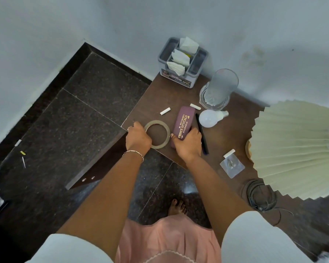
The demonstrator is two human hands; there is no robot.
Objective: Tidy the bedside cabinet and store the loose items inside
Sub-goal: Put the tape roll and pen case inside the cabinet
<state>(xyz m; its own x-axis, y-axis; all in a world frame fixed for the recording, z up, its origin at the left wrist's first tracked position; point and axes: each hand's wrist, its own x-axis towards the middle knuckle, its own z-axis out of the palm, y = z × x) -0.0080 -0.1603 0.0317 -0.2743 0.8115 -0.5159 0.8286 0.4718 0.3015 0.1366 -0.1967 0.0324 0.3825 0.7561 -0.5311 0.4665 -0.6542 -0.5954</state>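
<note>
Two items gripped at cabinet (160, 97) front edge: left hand (138, 137) curled round tape roll (157, 122) at front-left corner, right hand (188, 143) gripping glasses case (184, 120). Likely early: bulb (209, 118), pen (201, 133), chalk pieces (165, 111) unstored; door (95, 168) open.

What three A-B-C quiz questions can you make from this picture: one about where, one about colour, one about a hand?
1. Where is the round white light bulb?
A. on the floor
B. on the brown wooden cabinet top
C. in a drawer

2. What colour is the oblong glasses case with gold lettering?
A. green
B. maroon
C. yellow

3. What is the right hand doing?
A. hanging empty
B. waving
C. gripping the case

Answers: B, it lies on the wood near the case; B, its lid is maroon; C, its fingers curl round the case's near end.
</note>
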